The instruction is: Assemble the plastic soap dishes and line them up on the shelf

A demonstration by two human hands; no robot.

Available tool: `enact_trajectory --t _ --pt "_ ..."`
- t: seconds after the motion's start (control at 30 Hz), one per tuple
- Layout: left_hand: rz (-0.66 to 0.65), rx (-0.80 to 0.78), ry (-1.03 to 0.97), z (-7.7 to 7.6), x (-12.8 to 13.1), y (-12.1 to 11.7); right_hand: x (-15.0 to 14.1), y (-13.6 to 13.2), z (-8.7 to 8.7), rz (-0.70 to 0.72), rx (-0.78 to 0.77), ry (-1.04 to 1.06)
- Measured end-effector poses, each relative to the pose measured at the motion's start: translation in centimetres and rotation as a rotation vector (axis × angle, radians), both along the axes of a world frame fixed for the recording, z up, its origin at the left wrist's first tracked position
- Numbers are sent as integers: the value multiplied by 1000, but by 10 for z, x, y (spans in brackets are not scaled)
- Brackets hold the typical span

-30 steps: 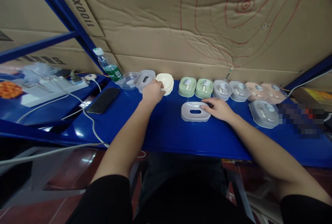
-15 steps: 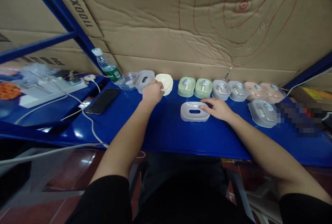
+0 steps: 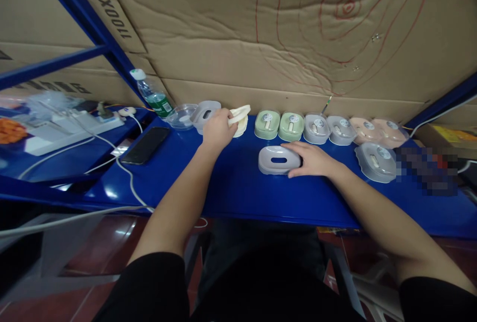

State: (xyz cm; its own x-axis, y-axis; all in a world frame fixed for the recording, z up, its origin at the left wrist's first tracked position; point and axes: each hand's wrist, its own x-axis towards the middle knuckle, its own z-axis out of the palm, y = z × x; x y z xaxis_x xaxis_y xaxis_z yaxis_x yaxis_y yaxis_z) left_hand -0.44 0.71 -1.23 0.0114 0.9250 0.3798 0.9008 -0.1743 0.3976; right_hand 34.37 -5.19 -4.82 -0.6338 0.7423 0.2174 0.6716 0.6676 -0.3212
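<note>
My left hand (image 3: 219, 128) is closed on the edge of a cream plastic piece (image 3: 239, 113), lifted and tilted above other cream pieces (image 3: 240, 127) on the table. Before me lies a translucent grey plastic cover (image 3: 267, 161) with an oval slot in its top. My right hand (image 3: 311, 159) spans the right end of this cover, fingers at its far side and thumb at its near side. Another slotted grey cover (image 3: 203, 113) stands left of the cream pieces, partly behind my left hand.
Along the back of the blue table (image 3: 238, 193) stand lidded boxes: green (image 3: 267, 125), grey (image 3: 316, 129) and pink (image 3: 389, 132). Another grey box (image 3: 375, 163) is nearer on the right. A phone (image 3: 146, 145), a clear bowl (image 3: 182, 116) and a bottle (image 3: 154, 96) are left.
My left hand has raised a cream piece off the others and tilted it up. My right hand has spread around the grey cover's right end, its thumb now at the near side.
</note>
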Motion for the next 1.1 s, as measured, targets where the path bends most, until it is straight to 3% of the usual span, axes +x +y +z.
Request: enact_trajectory --t 0.17,0.3,0.4,0.53,0.63,0.73,0.87,1.0,1.1 --pt "33 168 -283 11 3 -6 2 -2 2 5 29 -3" --pt "-90 92 -480 12 0 -4 16 2 3 -27 237 184" --pt "-224 -126 -398 8 4 -5 29 4 4 -185 428 298" --pt "-312 -350 -21 -2 24 -17 34 5 4 -285 545 359" --pt "-255 -369 211 -9 43 -30 30 6 4 -260 507 353" --pt "-245 -365 291 -11 54 -37 22 4 3 -199 403 317" --pt "-295 -418 206 -7 50 -31 11 1 -1 -113 248 222" --pt "-282 -333 41 -5 39 -21 5 1 -5 -116 178 183" --pt "-384 -376 51 -11 40 -16 4 3 -6 -125 142 162"
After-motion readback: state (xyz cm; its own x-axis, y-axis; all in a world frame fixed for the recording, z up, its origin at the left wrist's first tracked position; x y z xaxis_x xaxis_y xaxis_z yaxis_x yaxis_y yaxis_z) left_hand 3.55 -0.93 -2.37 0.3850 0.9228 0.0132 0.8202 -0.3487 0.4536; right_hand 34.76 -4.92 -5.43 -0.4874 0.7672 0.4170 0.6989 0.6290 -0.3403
